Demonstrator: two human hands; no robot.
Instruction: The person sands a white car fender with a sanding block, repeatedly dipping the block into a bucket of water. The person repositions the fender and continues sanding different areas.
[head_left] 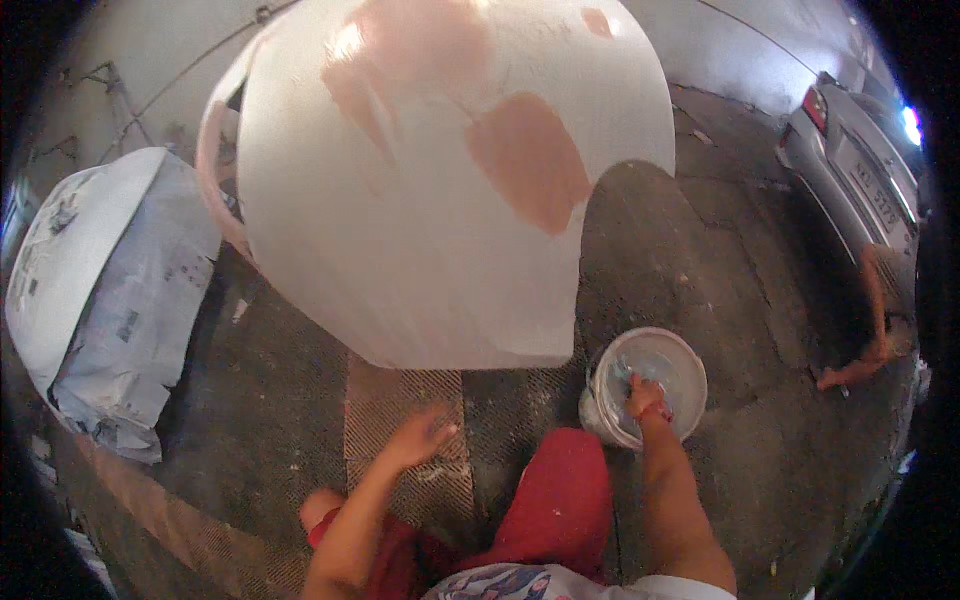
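Observation:
A white car door panel point(420, 270) with reddish-brown patches point(532, 160) stands in front of me, a curved cut-out at its lower right. My right hand point(648, 397) reaches down into a white round bucket point(600, 415) that holds cloudy liquid. Its fingers are partly lost in the bucket, so I cannot see whether they grip anything. Below the panel's lower edge, my left hand point(424, 438) hovers over the floor, slightly blurred, its fingers stretched out and holding nothing. It touches neither the panel nor the bucket.
On the left stands a pale car part point(85, 240) with grey paper point(140, 310) over it. A silver car point(850, 170) is at the far right, beside another person's bare limb point(872, 340). A ribbed strip point(405, 400) runs along the dark floor.

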